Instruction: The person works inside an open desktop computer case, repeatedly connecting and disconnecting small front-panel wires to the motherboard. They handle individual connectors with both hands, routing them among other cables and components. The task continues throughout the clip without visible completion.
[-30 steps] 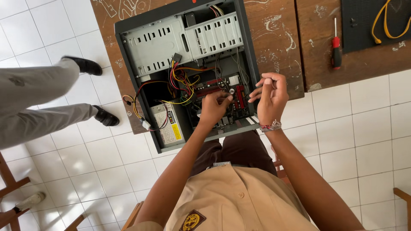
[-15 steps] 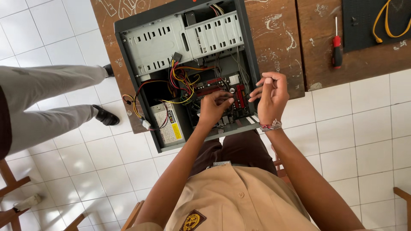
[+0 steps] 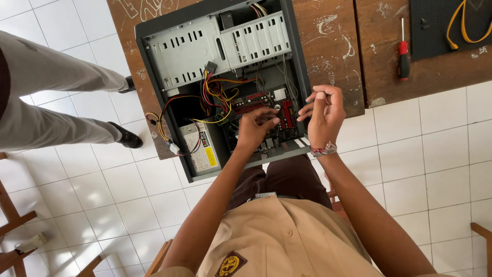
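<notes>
The left hand [image 3: 254, 129] still presses its bent fingers on the motherboard [image 3: 266, 115] inside the open computer case [image 3: 169, 56]. The right hand [image 3: 324, 114] stays raised beside it, fingertips pinched together on something too small to see.

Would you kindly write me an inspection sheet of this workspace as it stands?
Surface: brown wooden desk, scribbled with white marks, over a white tiled floor.
Job's things: open computer case lying flat on the desk; red circuit board inside; grey drive cage above it.
Clutter: red-handled screwdriver on the desk; black mat at top right.
Hands: left hand reaches down onto the board; right hand is raised at the case's edge, fingertips pinched, contents too small to tell.
Cables: red, yellow and black wire bundle in the case; yellow cable on the mat.
Surroundings: another person's grey trouser legs and black shoes at left.
</notes>
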